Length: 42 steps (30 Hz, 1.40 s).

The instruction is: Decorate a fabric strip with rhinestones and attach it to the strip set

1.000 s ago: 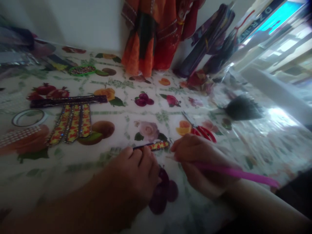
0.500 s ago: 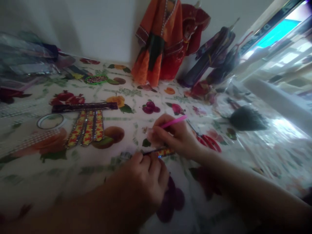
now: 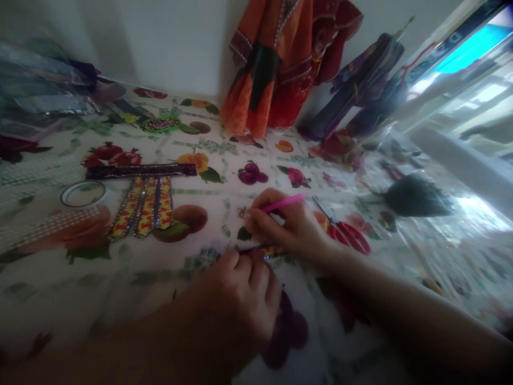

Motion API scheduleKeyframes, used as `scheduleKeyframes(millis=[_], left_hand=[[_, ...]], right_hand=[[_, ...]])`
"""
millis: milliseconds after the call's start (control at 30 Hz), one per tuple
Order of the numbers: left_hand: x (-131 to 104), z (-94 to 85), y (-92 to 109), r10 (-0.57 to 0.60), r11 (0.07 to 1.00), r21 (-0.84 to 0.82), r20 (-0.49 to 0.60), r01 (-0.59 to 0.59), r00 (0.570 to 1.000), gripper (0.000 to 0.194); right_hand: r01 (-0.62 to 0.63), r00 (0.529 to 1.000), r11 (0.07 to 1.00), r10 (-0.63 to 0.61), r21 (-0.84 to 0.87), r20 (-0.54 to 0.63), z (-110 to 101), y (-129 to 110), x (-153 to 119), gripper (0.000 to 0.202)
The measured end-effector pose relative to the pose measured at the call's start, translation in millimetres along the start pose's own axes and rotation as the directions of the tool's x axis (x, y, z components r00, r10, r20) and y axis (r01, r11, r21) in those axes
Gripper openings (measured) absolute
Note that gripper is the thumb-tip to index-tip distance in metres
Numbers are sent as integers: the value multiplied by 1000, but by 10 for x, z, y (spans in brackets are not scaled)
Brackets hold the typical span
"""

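Observation:
My right hand (image 3: 290,224) is closed around a thin pink stick (image 3: 284,203), pen-like, with its upper end pointing right. Its fingertips are near small beads or stones (image 3: 241,212) on the fruit-print tablecloth, though blur hides the stick's tip. Lower down, my left hand (image 3: 244,299) is closed and presses on a narrow yellow-and-red patterned strip (image 3: 272,251) with a dark, sparkling edge. Most of that strip is hidden by my hands. To the left lie several similar strips (image 3: 149,206) with pointed ends, below a dark purple band (image 3: 140,170).
A roll of tape (image 3: 83,194) and rows of stick-on gems (image 3: 52,227) lie left. Red-handled scissors (image 3: 350,235) rest beyond my right wrist. A green dish of beads (image 3: 161,124), small orange-red garments (image 3: 256,80), plastic bags (image 3: 48,85) and a dark pouch-like bundle (image 3: 417,195) are farther off.
The view has shifted slightly, so the table things appear a little farther right. Both hands keep nearly the same pose and hold.

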<state>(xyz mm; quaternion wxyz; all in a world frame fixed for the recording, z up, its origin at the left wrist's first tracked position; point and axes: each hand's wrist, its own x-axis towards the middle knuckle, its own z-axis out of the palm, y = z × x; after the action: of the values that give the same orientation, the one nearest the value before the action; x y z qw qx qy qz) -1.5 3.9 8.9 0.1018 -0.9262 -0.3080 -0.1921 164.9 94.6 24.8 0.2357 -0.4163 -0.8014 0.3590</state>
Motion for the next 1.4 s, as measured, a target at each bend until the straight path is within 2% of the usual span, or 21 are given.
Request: scheduleKeyframes(millis=[167,367,600,733,833,1000,1200,1400], left_hand=[[10,21,7,-10,1000,21,1,10,1000,21],[16,64,-1,3,999,32,-65,-1,998,21],[5,35,-6,10,1000,21,-29,-9,1000,21],[3,27,-6,5,999,44,-29,-4,1000,21],[4,2,-22,16,999,49,19,-17,1000,22],[-12,-8,-35,45,998,40,42,-46,998,24],[-9,37,-21,25,1000,16,0,-25,1000,23],[19,-13,-44,63,998,14,17,-63,998,31]], right_hand=[[46,999,996,-47,-77,-12,12,-18,9,8],[80,997,991,-82,-109,-14,12,-47,26,9],[-9,999,997,12,80,-33,25,16,-1,12],[12,999,997,-9,71,-44,-3,13,-1,11],[60,996,998,-57,34,-75,-49,-18,-23,10],[125,985,990,-131,-61,-114,-142,-75,-207,5],[122,986,987,-133,-105,-102,-156,-24,-499,9],[84,993,994,-90,-72,-74,-95,62,-558,8]])
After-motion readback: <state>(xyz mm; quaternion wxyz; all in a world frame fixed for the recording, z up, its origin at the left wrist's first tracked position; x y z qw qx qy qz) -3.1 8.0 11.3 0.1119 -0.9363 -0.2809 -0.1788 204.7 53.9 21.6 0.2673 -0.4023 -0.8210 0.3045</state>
